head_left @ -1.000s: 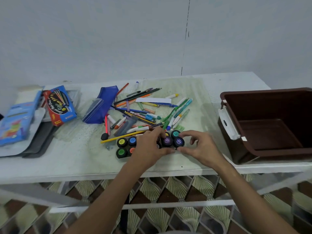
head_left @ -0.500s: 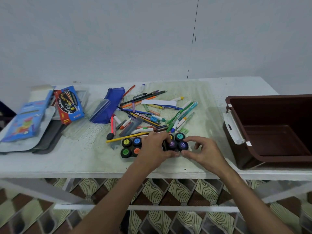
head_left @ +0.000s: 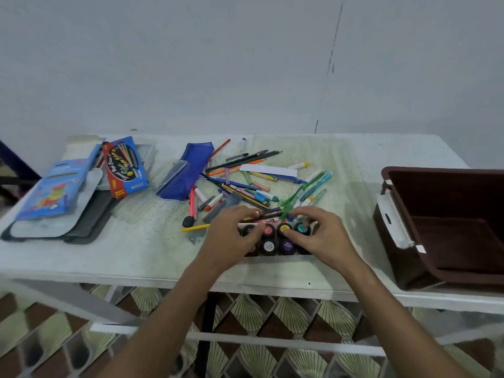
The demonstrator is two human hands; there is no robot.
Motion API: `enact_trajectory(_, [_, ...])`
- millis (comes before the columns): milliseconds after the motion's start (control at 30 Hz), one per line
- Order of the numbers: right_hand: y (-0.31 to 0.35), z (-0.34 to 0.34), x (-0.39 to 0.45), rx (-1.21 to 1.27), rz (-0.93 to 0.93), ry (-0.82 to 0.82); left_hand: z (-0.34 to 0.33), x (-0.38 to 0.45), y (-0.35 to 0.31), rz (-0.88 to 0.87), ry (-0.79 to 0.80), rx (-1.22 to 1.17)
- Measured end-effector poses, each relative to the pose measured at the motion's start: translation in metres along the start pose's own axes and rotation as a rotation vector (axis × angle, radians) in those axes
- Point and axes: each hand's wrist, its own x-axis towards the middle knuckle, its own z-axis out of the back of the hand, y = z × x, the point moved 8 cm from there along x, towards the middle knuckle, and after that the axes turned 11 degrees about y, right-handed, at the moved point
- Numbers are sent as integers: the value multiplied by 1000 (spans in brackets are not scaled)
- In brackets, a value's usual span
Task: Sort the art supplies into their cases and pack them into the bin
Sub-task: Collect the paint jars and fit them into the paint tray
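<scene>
A set of small black paint pots (head_left: 276,239) with coloured lids stands near the table's front edge. My left hand (head_left: 231,236) grips its left end and my right hand (head_left: 320,236) grips its right end, fingers curled over the tops. Behind the pots lies a loose pile of pens, pencils and crayons (head_left: 259,181). A blue zip pouch (head_left: 191,170) lies open to the left of that pile. The brown plastic bin (head_left: 436,171) stands at the table's right end with nothing visible inside.
At the far left lie a red and blue colour-pencil box (head_left: 124,166), a blue flat box (head_left: 54,186) and grey trays (head_left: 81,225) stacked under it. A yellow pencil (head_left: 195,228) and a black sponge dabber (head_left: 188,221) lie left of my left hand.
The pots that stood in two groups are now pressed into one block between my hands. My left hand moved left over the group that was exposed.
</scene>
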Motion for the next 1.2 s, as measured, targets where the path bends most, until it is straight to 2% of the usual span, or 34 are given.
enact_trajectory(167, [53, -52, 83, -3, 125, 106, 91, -20, 77, 372, -232, -7])
enact_trajectory(267, [79, -94, 139, 41, 194, 184, 134, -42, 130, 583, -317, -11])
enact_trajectory(333, [91, -121, 174, 52, 215, 227, 151, -55, 159, 668, -330, -4])
enact_trajectory(500, [104, -179, 242, -35, 225, 375, 161, -68, 205, 827, -240, -4])
enact_trajectory(800, [67, -221, 298, -58, 76, 526, 150, -58, 229, 879, -290, -88])
enact_trajectory(1067, [68, -205, 282, -83, 124, 439, 147, -60, 218, 790, -393, -164])
enact_trajectory(1200, [79, -180, 257, -73, 152, 397, 141, -79, 203, 802, -422, -255])
